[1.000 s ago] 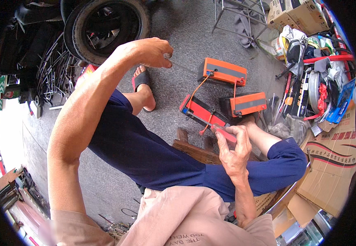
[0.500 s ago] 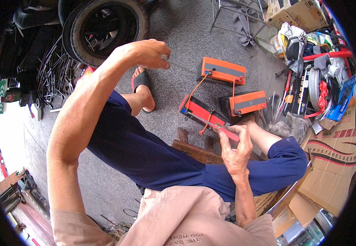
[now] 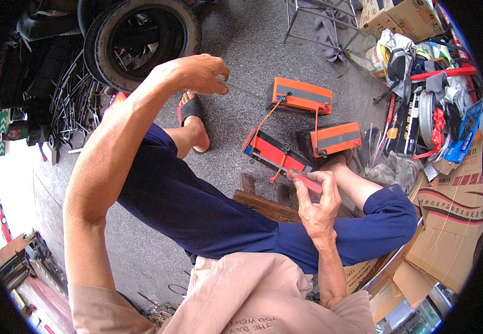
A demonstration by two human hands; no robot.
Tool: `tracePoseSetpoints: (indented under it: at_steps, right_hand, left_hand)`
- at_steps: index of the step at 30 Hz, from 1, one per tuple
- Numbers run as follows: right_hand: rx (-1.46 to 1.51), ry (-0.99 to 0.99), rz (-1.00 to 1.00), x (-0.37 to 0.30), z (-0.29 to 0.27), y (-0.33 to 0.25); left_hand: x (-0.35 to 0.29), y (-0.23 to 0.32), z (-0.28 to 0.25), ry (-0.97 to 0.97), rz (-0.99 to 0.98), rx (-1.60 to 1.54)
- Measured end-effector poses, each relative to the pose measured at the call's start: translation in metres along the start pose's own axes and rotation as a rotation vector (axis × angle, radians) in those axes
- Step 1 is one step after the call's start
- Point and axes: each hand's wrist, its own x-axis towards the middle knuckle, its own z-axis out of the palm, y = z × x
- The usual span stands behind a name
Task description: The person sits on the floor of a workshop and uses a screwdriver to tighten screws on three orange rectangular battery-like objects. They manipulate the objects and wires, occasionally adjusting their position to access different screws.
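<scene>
Three block-shaped batteries stand close together on the floor: one orange-topped battery at the back, another orange-topped battery at the right, and a red-topped battery nearer me. Orange cables link them. My left hand is raised left of the back battery, fingers curled round a thin rod that points toward that battery; its grip is partly hidden. Close to the red battery's near right end, my right hand pinches a tool with a red handle. Its kind is unclear.
A low wooden stool sits between my legs. Tyres and metal rods lie at the far left. A metal-legged stand is at the back. Bags and tools pile up at right, near cardboard.
My right hand and the red-handled tool have shifted very slightly left and down. My left hand and the batteries look almost unmoved.
</scene>
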Motion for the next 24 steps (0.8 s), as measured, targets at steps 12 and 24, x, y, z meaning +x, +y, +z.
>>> tracePoseSetpoints:
  at_steps: [12, 24]
  right_hand:
    - [-0.148, -0.142, -0.272, 0.017, 0.014, -0.033]
    - [-0.088, -0.117, -0.336, 0.012, 0.015, -0.027]
  left_hand:
    - [-0.002, 0.002, -0.004, -0.021, 0.006, -0.039]
    - [-0.001, -0.003, 0.002, -0.002, -0.005, -0.020]
